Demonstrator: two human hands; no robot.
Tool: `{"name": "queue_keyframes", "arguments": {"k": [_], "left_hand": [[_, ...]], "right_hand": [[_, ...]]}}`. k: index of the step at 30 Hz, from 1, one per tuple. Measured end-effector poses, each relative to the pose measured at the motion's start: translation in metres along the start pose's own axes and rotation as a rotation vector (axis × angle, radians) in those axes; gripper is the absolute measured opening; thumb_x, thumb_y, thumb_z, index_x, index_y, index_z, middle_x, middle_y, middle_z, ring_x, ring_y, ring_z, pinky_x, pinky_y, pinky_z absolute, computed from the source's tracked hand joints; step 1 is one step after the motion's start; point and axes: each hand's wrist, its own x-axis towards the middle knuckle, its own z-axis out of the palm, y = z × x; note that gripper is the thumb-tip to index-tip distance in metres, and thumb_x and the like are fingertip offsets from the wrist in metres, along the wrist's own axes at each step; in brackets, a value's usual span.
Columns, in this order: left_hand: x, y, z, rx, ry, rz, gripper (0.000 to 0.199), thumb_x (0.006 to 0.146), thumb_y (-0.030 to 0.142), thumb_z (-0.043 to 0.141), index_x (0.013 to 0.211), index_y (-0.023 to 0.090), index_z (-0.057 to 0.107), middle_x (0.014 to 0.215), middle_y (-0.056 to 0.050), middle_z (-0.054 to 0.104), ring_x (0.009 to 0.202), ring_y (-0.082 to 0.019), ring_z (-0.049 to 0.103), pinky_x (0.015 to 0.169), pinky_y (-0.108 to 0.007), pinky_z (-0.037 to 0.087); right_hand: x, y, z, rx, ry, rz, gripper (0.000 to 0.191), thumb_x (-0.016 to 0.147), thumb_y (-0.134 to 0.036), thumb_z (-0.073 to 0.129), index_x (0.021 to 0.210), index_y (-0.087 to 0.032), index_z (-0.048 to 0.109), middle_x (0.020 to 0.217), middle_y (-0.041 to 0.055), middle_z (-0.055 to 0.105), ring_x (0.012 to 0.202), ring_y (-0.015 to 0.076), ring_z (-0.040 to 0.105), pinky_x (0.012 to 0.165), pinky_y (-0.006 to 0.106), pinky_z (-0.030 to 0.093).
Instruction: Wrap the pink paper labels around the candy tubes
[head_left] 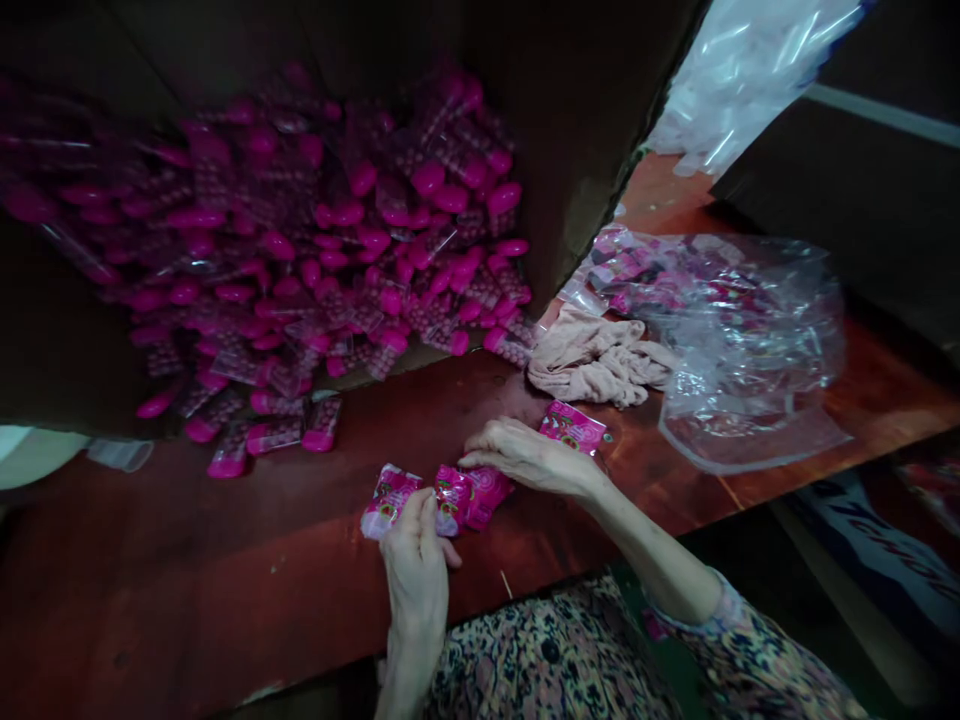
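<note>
Has open room at left on the red tabletop, before heaped pink-capped containers; angles the left hand up over the near edge, with a nearly closed grip at the pink packets on the tabletop, cannot tell whether pinching one; extends the right hand leftward over them with curved fingers, cannot tell its opening or hold; has another packet just beyond the right wrist, then a crumpled cloth and clear bag crowding the right.
</note>
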Motion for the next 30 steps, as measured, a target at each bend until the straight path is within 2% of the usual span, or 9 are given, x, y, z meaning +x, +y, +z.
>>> {"name": "queue_keyframes", "arguments": {"k": [7,11,13,15,17,20,23,26,30], "left_hand": [[0.0,0.009,-0.01,-0.279,0.07,-0.082,0.029,0.076,0.045,0.055,0.076,0.016,0.056,0.031,0.005,0.049,0.026,-0.007,0.039,0.032,-0.015,0.027],[0.004,0.019,-0.011,-0.509,0.067,-0.136,0.024,0.076,0.04,0.059,0.073,0.017,0.054,0.037,0.005,0.052,0.031,-0.007,0.044,0.034,-0.014,0.031],[0.004,0.024,-0.009,-0.566,0.064,-0.115,0.02,0.078,0.036,0.058,0.074,0.017,0.054,0.04,0.005,0.054,0.034,-0.007,0.047,0.036,-0.015,0.033],[0.002,0.028,-0.007,-0.585,0.055,-0.081,0.017,0.077,0.033,0.06,0.073,0.017,0.055,0.043,0.004,0.056,0.036,-0.008,0.049,0.038,-0.016,0.035],[-0.002,0.029,-0.004,-0.597,0.075,-0.06,0.015,0.075,0.031,0.062,0.072,0.017,0.057,0.046,0.004,0.057,0.038,-0.008,0.05,0.041,-0.017,0.038],[-0.006,0.026,-0.005,-0.616,0.158,-0.055,0.013,0.071,0.029,0.067,0.071,0.017,0.062,0.054,0.003,0.062,0.046,-0.009,0.054,0.048,-0.018,0.043],[-0.004,0.021,-0.011,-0.608,0.188,-0.036,0.013,0.066,0.028,0.072,0.072,0.017,0.068,0.065,0.001,0.066,0.06,-0.01,0.058,0.06,-0.019,0.045],[0.003,0.021,-0.019,-0.636,0.043,-0.037,0.019,0.065,0.031,0.073,0.078,0.017,0.072,0.072,-0.002,0.07,0.071,-0.013,0.06,0.069,-0.021,0.046],[0.012,0.029,-0.022,-0.695,-0.036,-0.04,0.013,0.058,0.025,0.077,0.067,0.016,0.073,0.065,-0.001,0.068,0.062,-0.01,0.057,0.063,-0.018,0.046]], "right_hand": [[-0.01,-0.015,-0.003,-0.146,0.122,0.023,0.023,0.091,-0.027,0.045,0.106,-0.012,0.055,0.101,0.0143,0.059,0.095,0.0242,0.053,0.08,0.041,0.045],[-0.016,-0.032,0.002,-0.144,0.314,0.072,0.028,0.093,-0.03,0.042,0.113,-0.015,0.053,0.111,0.013,0.055,0.107,0.0241,0.05,0.089,0.042,0.043],[-0.016,-0.044,0.008,0.012,0.366,0.149,0.026,0.09,-0.032,0.047,0.111,-0.019,0.055,0.109,0.0086,0.059,0.106,0.0223,0.052,0.089,0.04,0.043],[-0.011,-0.057,0.018,0.304,0.353,0.279,0.019,0.084,-0.033,0.056,0.098,-0.02,0.062,0.091,0.0036,0.065,0.085,0.0184,0.06,0.076,0.033,0.049],[-0.003,-0.067,0.028,0.616,0.367,0.427,0.014,0.08,-0.031,0.061,0.078,-0.017,0.064,0.07,-0.0005,0.063,0.063,0.0135,0.057,0.061,0.026,0.047],[0.004,-0.073,0.038,0.893,0.443,0.522,0.019,0.077,-0.03,0.061,0.065,-0.016,0.061,0.061,-0.0024,0.057,0.057,0.0107,0.051,0.057,0.024,0.042],[0.004,-0.07,0.039,0.959,0.405,0.498,0.02,0.077,-0.03,0.06,0.062,-0.016,0.06,0.059,-0.0039,0.053,0.054,0.0092,0.045,0.055,0.022,0.037],[0.001,-0.067,0.033,0.954,0.315,0.455,0.022,0.076,-0.029,0.061,0.057,-0.016,0.059,0.054,-0.0049,0.048,0.052,0.0087,0.042,0.052,0.022,0.033],[-0.001,-0.072,0.029,0.888,0.216,0.384,0.025,0.08,-0.03,0.057,0.06,-0.016,0.06,0.056,-0.0038,0.052,0.056,0.0102,0.046,0.054,0.022,0.034]]}}
